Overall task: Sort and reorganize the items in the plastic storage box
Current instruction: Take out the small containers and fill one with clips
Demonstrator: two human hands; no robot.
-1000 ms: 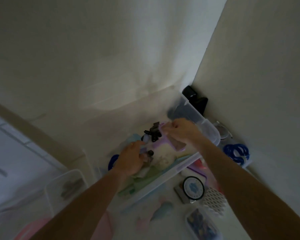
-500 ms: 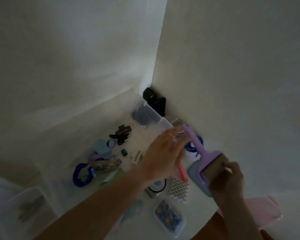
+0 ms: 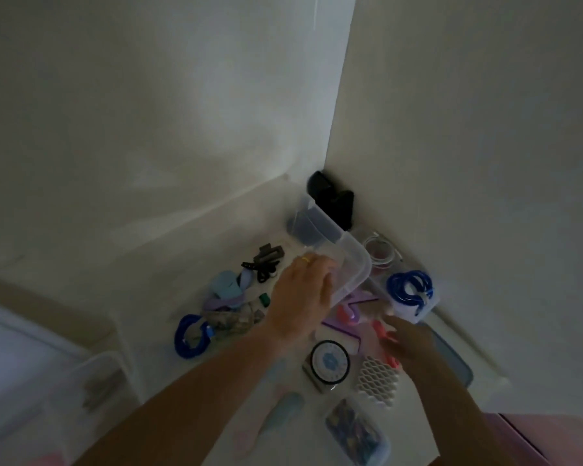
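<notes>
The clear plastic storage box (image 3: 352,252) stands in the corner. Through it I see black hair clips (image 3: 262,264), a light blue item (image 3: 226,286) and a blue coil (image 3: 190,335). My left hand (image 3: 300,294) grips the box's near rim at its right corner. Just outside that corner lies a purple-handled brush (image 3: 349,311). My right hand (image 3: 409,343) hovers right of the brush with blurred, stretched fingers over a red-pink item (image 3: 382,331), holding nothing.
In front of the box lie a round dial timer (image 3: 330,361), a white honeycomb piece (image 3: 377,378) and a small clear case (image 3: 357,432). A blue coiled cable (image 3: 411,287) and a black object (image 3: 330,200) sit by the wall. Another clear bin (image 3: 91,381) stands left.
My right hand carried the purple brush out of the box to the right and has let it go beside the box. My left hand shifted onto the box's rim.
</notes>
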